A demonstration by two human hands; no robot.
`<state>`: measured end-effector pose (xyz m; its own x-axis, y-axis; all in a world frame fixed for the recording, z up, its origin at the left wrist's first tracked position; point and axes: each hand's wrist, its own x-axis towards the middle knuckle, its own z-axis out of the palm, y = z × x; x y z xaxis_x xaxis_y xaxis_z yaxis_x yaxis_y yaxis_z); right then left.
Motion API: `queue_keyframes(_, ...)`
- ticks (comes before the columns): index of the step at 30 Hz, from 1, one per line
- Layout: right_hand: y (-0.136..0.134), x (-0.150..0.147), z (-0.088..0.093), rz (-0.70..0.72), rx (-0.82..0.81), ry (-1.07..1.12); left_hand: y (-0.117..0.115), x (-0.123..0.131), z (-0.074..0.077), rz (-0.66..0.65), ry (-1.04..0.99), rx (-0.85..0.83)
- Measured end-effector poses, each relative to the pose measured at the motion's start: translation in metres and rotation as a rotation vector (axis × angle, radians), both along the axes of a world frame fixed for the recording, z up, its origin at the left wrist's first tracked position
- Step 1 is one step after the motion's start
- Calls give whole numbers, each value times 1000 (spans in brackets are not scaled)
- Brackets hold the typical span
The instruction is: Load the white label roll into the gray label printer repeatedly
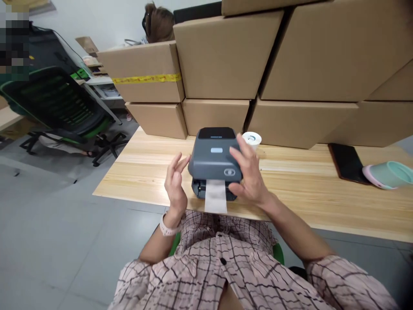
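Observation:
A dark grey label printer (211, 157) stands near the front edge of the wooden table, its lid raised a little above the base. Out of the gap at its front hangs a strip of white label paper (216, 198), reaching the table edge. My right hand (250, 174) is at the lid's right side, fingers spread, the thumb by the front corner. On the left my left hand (176, 181) is beside the printer with fingers apart, fingertips close to the lid's side; whether they touch it I cannot tell. Behind my right hand is a white label roll (251, 138).
Stacked cardboard boxes (226, 60) line the back of the table (297, 189). To the right lie a black phone (348, 163) and a mint-green cup (389, 174). An office chair (64, 107) stands at the left. A person's head (159, 23) shows behind the boxes.

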<state>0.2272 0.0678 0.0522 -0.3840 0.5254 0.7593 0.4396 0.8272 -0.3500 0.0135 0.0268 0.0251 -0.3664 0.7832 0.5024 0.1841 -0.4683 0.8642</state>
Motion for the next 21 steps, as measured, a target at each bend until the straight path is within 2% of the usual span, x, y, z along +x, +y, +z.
queue_keyframes(1,11,-2,14,-8,2,17,16,-5,3,9,-12,7)
queue_keyframes(3,35,-7,39,-35,-9,68,50,-14,7,-66,-25,-55)
queue_keyframes(5,63,-14,59,-55,-34,151,81,-23,5,-240,4,-185)
queue_keyframes(7,94,-20,72,-68,-59,226,102,-27,0,-447,35,-328)
queue_keyframes(10,144,-26,82,-99,-91,272,113,-29,-11,-625,27,-435)
queue_keyframes(12,172,-26,87,-118,-136,275,111,-28,-18,-654,10,-459)
queue_keyframes(14,189,-24,91,-130,-193,254,107,-27,-22,-663,3,-483)
queue_keyframes(17,181,-20,91,-208,-149,224,104,-27,-24,-665,3,-496)
queue_keyframes(19,156,-17,85,-281,-8,212,103,-27,-24,-665,1,-479)
queue_keyframes(21,126,-15,73,-289,80,105,102,-25,-24,-667,3,-468)
